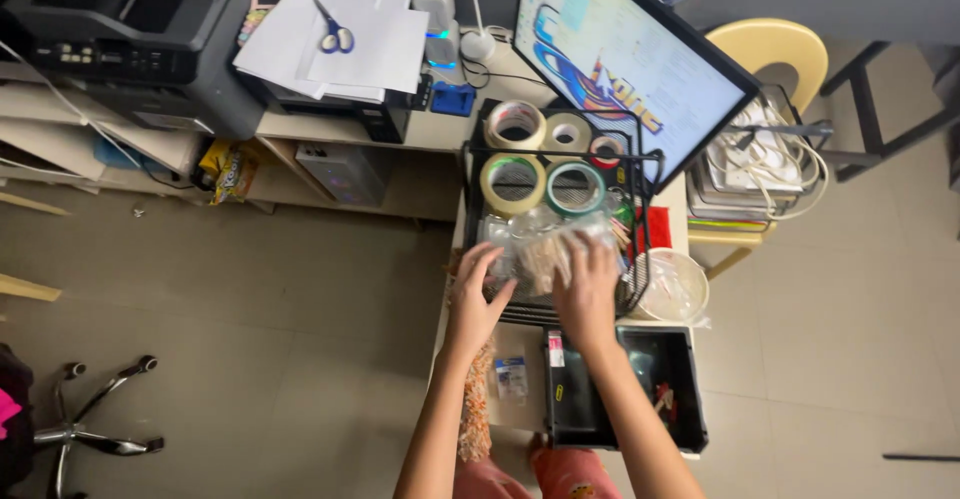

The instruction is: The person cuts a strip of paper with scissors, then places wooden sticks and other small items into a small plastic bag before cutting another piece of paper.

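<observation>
both hands are down on one thing: my left hand (pixel 476 294) is spread flat with fingers apart on the near left edge of a clear plastic bag (pixel 535 249) of pale thin sticks, and my right hand (pixel 588 289) lies over its right side, fingers splayed and curled a little onto the plastic, so i'd call it pressed or lightly gripped rather than clamped; whether either hand has truly closed on it i cannot tell. the bag lies in a black wire tray (pixel 640 259) right under my fingertips. i judge it light, soft and crinkly, the film slippery, the contents loose enough to shift and sag if lifted by one corner, so i'd take it from both short ends or scoop beneath it. just beyond my hands i count five tape rolls (pixel 512 181): two wide ones nearest, three smaller ones behind. past them leans one monitor (pixel 625 54). to the right of my right hand sits one clear round container (pixel 672 287); below it, by my forearm, one black bin (pixel 660 384). far off to the upper left, one pair of blue-handled scissors (pixel 334 31) lies on a stack of white paper (pixel 375 44).
</observation>
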